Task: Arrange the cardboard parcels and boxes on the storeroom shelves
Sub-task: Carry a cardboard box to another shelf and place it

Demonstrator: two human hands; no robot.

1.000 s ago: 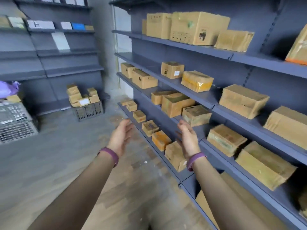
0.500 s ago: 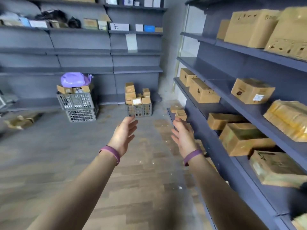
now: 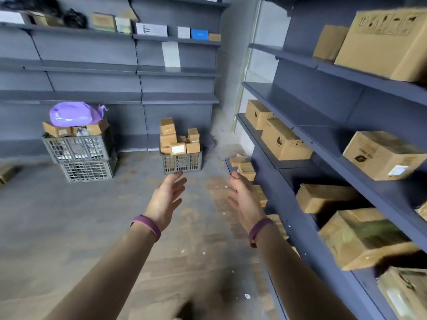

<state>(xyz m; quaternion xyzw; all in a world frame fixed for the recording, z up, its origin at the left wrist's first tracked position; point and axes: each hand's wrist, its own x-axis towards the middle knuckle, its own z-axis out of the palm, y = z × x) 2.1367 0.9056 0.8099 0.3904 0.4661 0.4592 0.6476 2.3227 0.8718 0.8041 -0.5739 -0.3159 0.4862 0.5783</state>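
Far left, a purple bag tops two stacked grey crates; right of them a single grey crate on the floor is heaped with small cardboard parcels at mixed angles. Left hand and right hand are mid-air, palms facing, fingers straight, loosely spread, holding nothing, pointing at that crate. On the right, cardboard boxes lie flat on the blue-grey shelves, long axes along the shelf run.
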